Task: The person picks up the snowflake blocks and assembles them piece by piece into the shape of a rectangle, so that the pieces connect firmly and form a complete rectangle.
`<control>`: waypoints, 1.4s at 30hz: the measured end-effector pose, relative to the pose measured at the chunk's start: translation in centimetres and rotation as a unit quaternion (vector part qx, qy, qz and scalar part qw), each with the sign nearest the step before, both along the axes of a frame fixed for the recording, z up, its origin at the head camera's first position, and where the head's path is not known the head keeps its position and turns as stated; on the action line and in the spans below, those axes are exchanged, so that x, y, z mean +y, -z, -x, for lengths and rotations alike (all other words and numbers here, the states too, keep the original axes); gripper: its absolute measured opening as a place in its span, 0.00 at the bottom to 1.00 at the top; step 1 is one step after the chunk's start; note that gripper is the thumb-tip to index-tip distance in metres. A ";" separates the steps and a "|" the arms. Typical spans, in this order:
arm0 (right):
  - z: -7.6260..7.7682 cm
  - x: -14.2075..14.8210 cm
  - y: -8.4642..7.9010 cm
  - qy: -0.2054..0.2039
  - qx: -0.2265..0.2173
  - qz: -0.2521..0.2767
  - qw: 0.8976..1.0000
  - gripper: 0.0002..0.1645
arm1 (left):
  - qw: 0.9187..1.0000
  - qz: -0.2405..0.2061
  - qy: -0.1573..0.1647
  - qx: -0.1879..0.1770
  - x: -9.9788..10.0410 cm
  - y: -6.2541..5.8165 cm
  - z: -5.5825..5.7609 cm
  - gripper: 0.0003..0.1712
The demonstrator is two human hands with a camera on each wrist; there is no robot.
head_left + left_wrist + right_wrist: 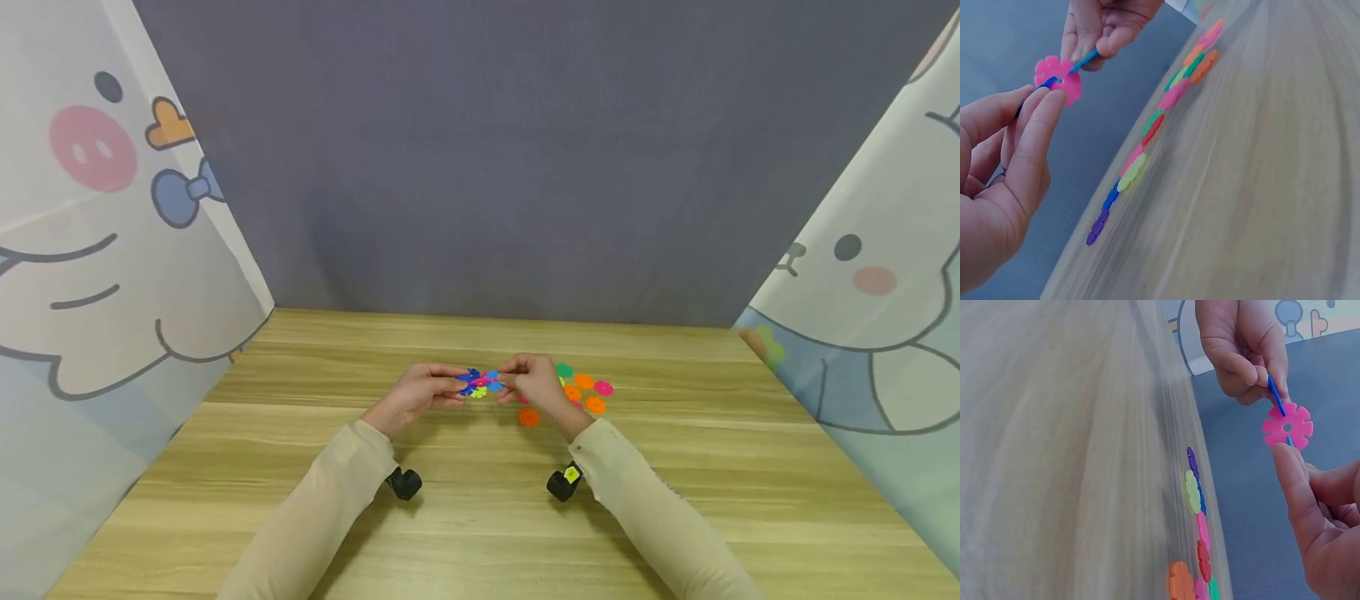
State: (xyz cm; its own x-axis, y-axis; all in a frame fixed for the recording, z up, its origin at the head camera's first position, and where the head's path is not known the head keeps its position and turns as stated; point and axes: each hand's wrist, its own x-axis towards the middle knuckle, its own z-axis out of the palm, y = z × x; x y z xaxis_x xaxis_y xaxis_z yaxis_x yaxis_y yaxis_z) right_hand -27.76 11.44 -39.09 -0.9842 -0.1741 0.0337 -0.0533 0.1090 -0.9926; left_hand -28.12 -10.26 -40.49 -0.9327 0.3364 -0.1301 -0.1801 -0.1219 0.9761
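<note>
A pink notched plastic disc is held above the table between the two hands, a small round hole at its centre. My left hand pinches a dark blue disc, seen edge-on and slotted into one side of the pink one. From the opposite side, my right hand pinches a light blue disc, whose edge meets the pink disc's rim. Fingers hide much of both blue discs. Below the hands, a yellow-green disc and a purple disc lie on the table.
Several loose discs lie by the right hand, among them an orange disc, a green disc and a pink disc at the far right of the group. Behind the wooden table rises a grey panel; cartoon-printed sheets flank both sides.
</note>
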 end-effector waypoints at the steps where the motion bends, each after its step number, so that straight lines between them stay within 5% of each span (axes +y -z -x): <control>1: 0.0 0.0 0.0 -0.004 -0.001 0.001 1.000 0.05 | 1.000 0.003 0.003 0.003 -0.1 0.0 0.0 0.22; 10: 0.1 0.1 0.2 -0.015 -0.009 0.013 1.000 0.07 | 0.999 -0.011 0.016 0.038 -0.3 0.2 -0.2 0.14; 17: 0.3 0.1 0.4 -0.008 -0.048 0.041 0.998 0.07 | 1.000 0.005 -0.007 0.001 0.0 0.1 0.1 0.20; 22: 0.5 0.2 0.4 -0.009 -0.056 0.051 0.997 0.07 | 1.000 0.006 -0.001 0.009 0.0 -0.2 0.1 0.19; 31: 0.1 1.3 -0.3 -0.067 -0.040 0.042 0.996 0.12 | 0.999 0.026 0.016 0.014 0.0 0.1 -0.1 0.20; 42: 0.3 1.8 -0.9 -0.115 -0.038 0.031 0.992 0.15 | 1.000 -0.007 0.002 0.003 -0.2 0.6 -0.4 0.20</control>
